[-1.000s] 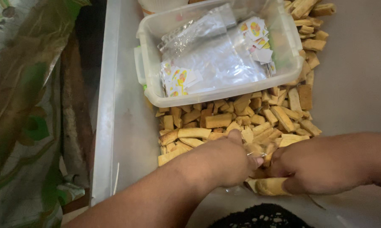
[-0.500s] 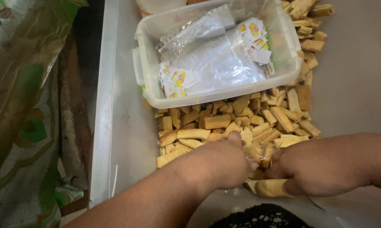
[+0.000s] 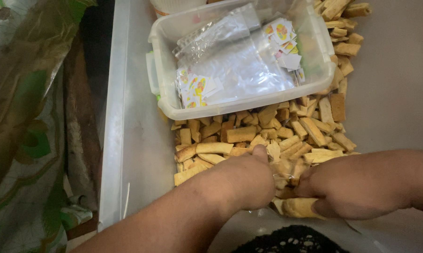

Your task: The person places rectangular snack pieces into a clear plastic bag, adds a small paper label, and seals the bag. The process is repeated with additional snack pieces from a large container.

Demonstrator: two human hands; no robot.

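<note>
left hand point(image 3: 242, 180) clenched on clear bag point(image 3: 286, 171) | right hand point(image 3: 349, 187) pinched on it | biscuit sticks point(image 3: 267, 136) piled just above, frame centre

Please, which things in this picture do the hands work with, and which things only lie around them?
In hand:
- left hand and right hand, both at a small clear bag
- pile of tan biscuit sticks beneath them

Lying about:
- clear plastic box of empty bags and small printed labels
- large tray
- patterned cloth
</note>
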